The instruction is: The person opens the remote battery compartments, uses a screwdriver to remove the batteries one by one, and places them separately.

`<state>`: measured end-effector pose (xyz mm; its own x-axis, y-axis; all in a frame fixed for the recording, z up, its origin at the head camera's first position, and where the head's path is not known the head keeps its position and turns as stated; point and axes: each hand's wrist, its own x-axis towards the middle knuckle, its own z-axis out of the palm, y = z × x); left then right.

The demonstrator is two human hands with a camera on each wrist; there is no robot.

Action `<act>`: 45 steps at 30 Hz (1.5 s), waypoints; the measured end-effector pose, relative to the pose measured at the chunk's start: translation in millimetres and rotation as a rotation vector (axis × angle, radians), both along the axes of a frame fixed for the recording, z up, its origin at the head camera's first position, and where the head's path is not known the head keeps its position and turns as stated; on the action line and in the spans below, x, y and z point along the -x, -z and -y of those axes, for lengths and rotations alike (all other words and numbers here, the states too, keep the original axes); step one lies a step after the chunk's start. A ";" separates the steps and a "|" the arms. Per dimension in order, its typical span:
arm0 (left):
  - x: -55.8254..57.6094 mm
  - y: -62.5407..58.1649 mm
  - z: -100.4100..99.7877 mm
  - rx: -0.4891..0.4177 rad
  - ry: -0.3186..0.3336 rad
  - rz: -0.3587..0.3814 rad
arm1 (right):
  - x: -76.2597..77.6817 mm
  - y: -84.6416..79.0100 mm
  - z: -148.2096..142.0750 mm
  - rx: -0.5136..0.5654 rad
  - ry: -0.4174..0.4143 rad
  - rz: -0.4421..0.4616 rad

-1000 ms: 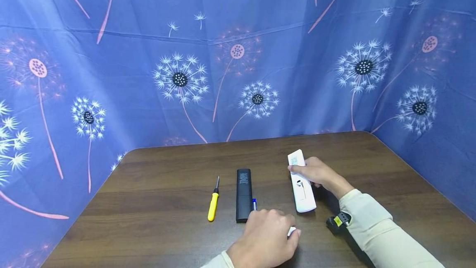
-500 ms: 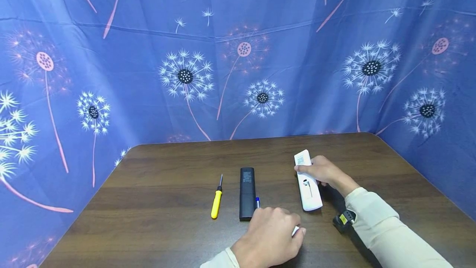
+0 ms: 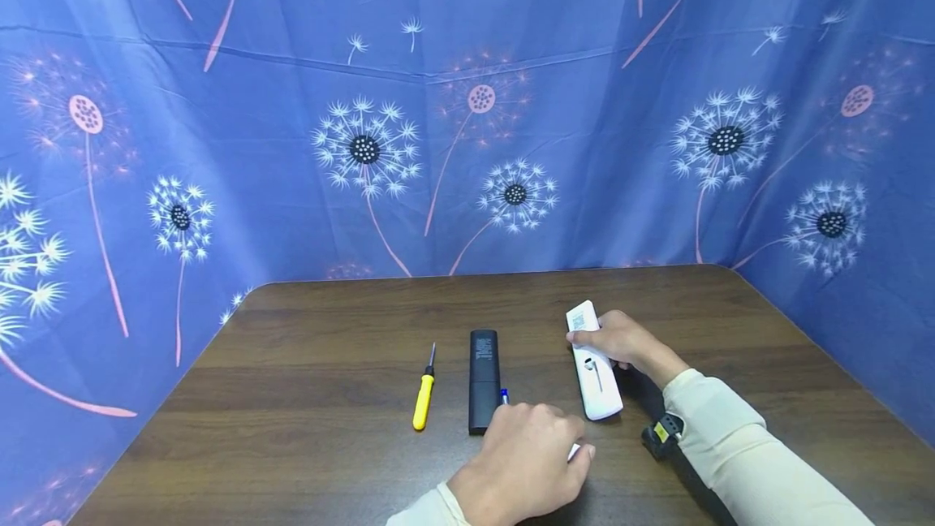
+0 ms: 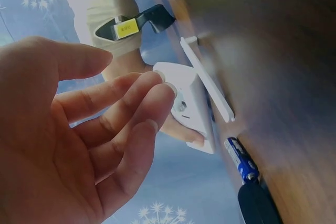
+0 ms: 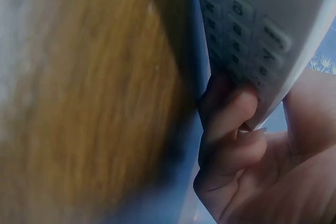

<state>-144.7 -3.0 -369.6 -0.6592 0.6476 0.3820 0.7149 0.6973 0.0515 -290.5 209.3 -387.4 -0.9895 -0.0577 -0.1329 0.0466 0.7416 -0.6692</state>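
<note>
My right hand [image 3: 621, 341] grips a white remote control [image 3: 601, 388] around its sides, with the back facing up in the head view. That back bears a printed label and an opening near the middle. In the right wrist view, the remote's keypad [image 5: 239, 30] faces down, with fingertips curled against it. My left hand [image 3: 527, 461] hovers low at the front, fingers loosely bent and holding nothing. Beyond its fingertips, a slim white cover [image 4: 207, 80] lies on the table; in the head view the hand hides most of it. A blue battery [image 4: 241, 158] lies near the cover.
A black remote control [image 3: 484, 384] lies face down left of the battery. Farther left is a screwdriver [image 3: 423, 403] with a yellow handle. The brown wooden table [image 3: 307, 396] reaches back to a blue dandelion-print curtain [image 3: 263, 144].
Against the table, the white remote in my right hand has shifted slightly left over the last half second. My left hand has barely moved.
</note>
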 end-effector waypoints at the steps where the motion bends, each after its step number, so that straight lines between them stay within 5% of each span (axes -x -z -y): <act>1: -0.2 -0.4 -0.4 -0.005 0.016 0.020 | -0.5 -0.4 0.1 -0.005 0.003 0.002; 6: -1.5 -2.4 -3.0 -0.032 0.082 0.049 | -3.1 -2.7 -2.5 -0.026 0.010 0.012; 11: -3.0 -3.8 -3.7 -0.078 0.042 -0.025 | -4.3 -5.5 -6.4 -0.038 0.011 0.004; 22: -3.1 -7.8 -4.6 -0.087 0.040 -0.054 | -9.5 -5.9 -25.5 -0.060 0.016 -0.007; 35: -3.8 -5.1 5.0 -0.090 0.040 0.018 | -12.6 -5.9 -24.2 -0.065 0.030 0.015; 45: -2.4 -3.3 4.7 -0.060 0.064 0.081 | -12.7 -13.3 -19.9 -0.046 0.023 -0.074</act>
